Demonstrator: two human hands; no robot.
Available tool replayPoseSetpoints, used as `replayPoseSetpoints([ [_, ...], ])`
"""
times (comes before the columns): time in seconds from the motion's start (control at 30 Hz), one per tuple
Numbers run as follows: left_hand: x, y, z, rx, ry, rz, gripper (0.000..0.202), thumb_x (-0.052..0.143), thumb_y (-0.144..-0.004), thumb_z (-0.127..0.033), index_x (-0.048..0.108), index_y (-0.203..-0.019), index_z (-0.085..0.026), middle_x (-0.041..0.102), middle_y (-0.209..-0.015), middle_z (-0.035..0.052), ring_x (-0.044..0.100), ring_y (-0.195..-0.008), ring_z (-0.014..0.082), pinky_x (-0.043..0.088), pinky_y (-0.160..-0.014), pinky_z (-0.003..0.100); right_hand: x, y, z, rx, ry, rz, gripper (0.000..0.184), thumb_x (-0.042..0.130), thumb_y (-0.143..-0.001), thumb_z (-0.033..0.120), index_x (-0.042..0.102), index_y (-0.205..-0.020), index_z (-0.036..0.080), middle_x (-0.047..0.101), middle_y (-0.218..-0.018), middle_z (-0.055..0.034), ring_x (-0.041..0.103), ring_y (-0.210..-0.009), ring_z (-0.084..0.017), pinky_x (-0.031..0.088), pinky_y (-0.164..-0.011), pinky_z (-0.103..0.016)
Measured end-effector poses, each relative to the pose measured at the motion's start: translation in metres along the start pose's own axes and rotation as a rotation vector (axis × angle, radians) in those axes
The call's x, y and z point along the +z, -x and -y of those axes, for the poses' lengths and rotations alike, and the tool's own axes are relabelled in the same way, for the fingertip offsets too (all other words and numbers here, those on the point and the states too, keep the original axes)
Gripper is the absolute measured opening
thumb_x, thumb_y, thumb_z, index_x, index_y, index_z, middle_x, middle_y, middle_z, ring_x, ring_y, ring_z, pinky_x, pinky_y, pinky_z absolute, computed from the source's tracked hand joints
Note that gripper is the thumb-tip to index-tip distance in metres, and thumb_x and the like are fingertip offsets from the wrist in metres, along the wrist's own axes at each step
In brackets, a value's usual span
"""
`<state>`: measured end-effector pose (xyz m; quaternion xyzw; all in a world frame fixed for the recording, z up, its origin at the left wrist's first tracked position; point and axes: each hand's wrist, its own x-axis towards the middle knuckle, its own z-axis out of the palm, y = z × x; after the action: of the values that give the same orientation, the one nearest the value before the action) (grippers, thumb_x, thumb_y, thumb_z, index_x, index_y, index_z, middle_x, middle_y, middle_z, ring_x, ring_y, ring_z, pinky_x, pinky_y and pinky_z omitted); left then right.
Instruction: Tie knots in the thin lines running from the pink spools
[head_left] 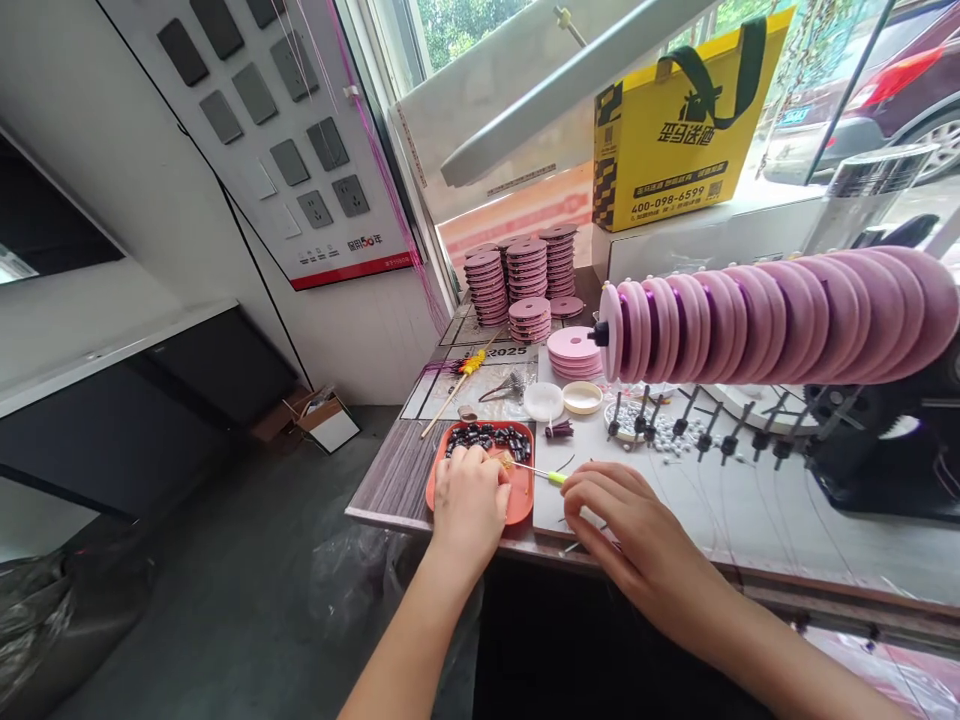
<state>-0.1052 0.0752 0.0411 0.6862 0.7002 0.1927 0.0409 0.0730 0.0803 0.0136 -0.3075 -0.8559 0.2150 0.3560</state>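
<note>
Orange tray (523,495) under a curled left hand (471,500)

Nearest, both bare forearms reach in over the edge of the worktop (390,480). The left hand lies over the near part of the tray, fingers bent and drawn together; small gold-coloured pieces (507,461) show at its fingertips, though whether it grips them cannot be told. The right hand (630,515), to the right of the tray, has its fingers bent around the end of a thin tool's yellow-green handle (556,478). The slim metal shaft (531,470) points left across the tray's rim, toward the gold pieces.

Glossy black beads (487,438) fill the far end of the tray. Just beyond its right corner sit a dark purple tassel (559,430), a white round dish (543,402) and a cream one (582,398) beside it. Farther right, white beads (664,435) lie loose near a row of dark pegs (705,440), and above these a black machine (862,490) carries a long row of pink discs (750,320).

Behind the dishes stands a low pink stack (574,350), with taller stacks (527,265) past it. A yellow bag (667,150) stands by the window; outside is a dark red car (900,90).
</note>
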Motion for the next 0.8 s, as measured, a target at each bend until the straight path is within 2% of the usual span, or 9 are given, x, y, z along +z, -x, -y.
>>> replayPoseSetpoints([
  [0.13, -0.007, 0.002, 0.000, -0.070, 0.287, 0.032, 0.016, 0.052, -0.077, -0.009, 0.056, -0.066, -0.020, 0.060, -0.070, 0.0020, 0.054, -0.074, 0.0218, 0.039, -0.075, 0.038, -0.004, 0.003, 0.006, 0.024, -0.033, -0.087, 0.014, 0.042, -0.091, 0.012, 0.047, -0.083, 0.022, 0.059, -0.087, -0.0053, 0.052, -0.089, -0.024, 0.042, -0.078, -0.039],
  [0.2, -0.010, 0.007, 0.000, -0.118, 0.496, 0.078, 0.011, 0.052, -0.080, -0.019, 0.054, -0.069, -0.020, 0.060, -0.064, 0.0006, 0.055, -0.063, 0.0183, 0.042, -0.065, 0.033, -0.006, 0.005, 0.009, 0.034, -0.064, -0.111, 0.014, 0.042, -0.091, 0.014, 0.047, -0.082, 0.022, 0.059, -0.085, -0.0049, 0.053, -0.086, -0.023, 0.043, -0.077, -0.038],
  [0.33, -0.009, 0.027, -0.006, -0.217, 0.885, 0.157, 0.018, 0.057, -0.077, -0.035, 0.054, -0.072, -0.018, 0.066, -0.062, 0.0022, 0.059, -0.053, 0.0146, 0.047, -0.054, 0.027, -0.006, 0.010, 0.019, 0.078, -0.242, -0.127, 0.014, 0.041, -0.092, 0.016, 0.046, -0.081, 0.023, 0.057, -0.082, -0.0026, 0.054, -0.080, -0.019, 0.044, -0.072, -0.032],
  [0.43, -0.004, 0.045, -0.014, -0.319, 1.202, 0.133, 0.016, 0.069, -0.068, -0.029, 0.061, -0.068, -0.015, 0.068, -0.059, 0.0009, 0.058, -0.051, 0.0110, 0.047, -0.054, 0.023, -0.005, 0.015, 0.029, 0.066, -0.429, -0.125, 0.012, 0.042, -0.092, 0.016, 0.047, -0.083, 0.023, 0.058, -0.089, -0.0026, 0.057, -0.082, -0.016, 0.046, -0.072, -0.025],
  [0.5, -0.001, 0.056, -0.018, -0.368, 1.386, 0.124, 0.012, 0.077, -0.063, -0.021, 0.066, -0.064, -0.014, 0.067, -0.055, -0.0006, 0.057, -0.051, 0.0090, 0.046, -0.055, 0.020, -0.003, 0.019, 0.033, 0.019, -0.476, -0.105, 0.013, 0.042, -0.091, 0.013, 0.047, -0.084, 0.023, 0.058, -0.091, -0.0028, 0.058, -0.082, -0.015, 0.047, -0.071, -0.022],
  [0.6, 0.001, 0.066, -0.022, -0.370, 1.466, 0.136, 0.014, 0.081, -0.061, -0.018, 0.068, -0.065, -0.014, 0.066, -0.056, -0.0028, 0.057, -0.052, 0.0076, 0.045, -0.055, 0.018, -0.001, 0.022, 0.035, -0.024, -0.449, -0.038, 0.013, 0.043, -0.088, 0.011, 0.048, -0.083, 0.022, 0.058, -0.084, -0.0024, 0.058, -0.074, -0.013, 0.048, -0.065, -0.020],
  [0.8, 0.002, 0.075, -0.017, -0.279, 1.497, 0.253, 0.030, 0.080, -0.066, -0.022, 0.059, -0.086, -0.018, 0.064, -0.058, -0.0053, 0.051, -0.051, 0.0050, 0.038, -0.052, 0.014, -0.003, 0.024, 0.035, -0.005, -0.427, 0.094, 0.016, 0.047, -0.088, 0.017, 0.055, -0.075, 0.020, 0.061, -0.071, -0.0025, 0.058, -0.062, -0.013, 0.046, -0.056, -0.021],
])
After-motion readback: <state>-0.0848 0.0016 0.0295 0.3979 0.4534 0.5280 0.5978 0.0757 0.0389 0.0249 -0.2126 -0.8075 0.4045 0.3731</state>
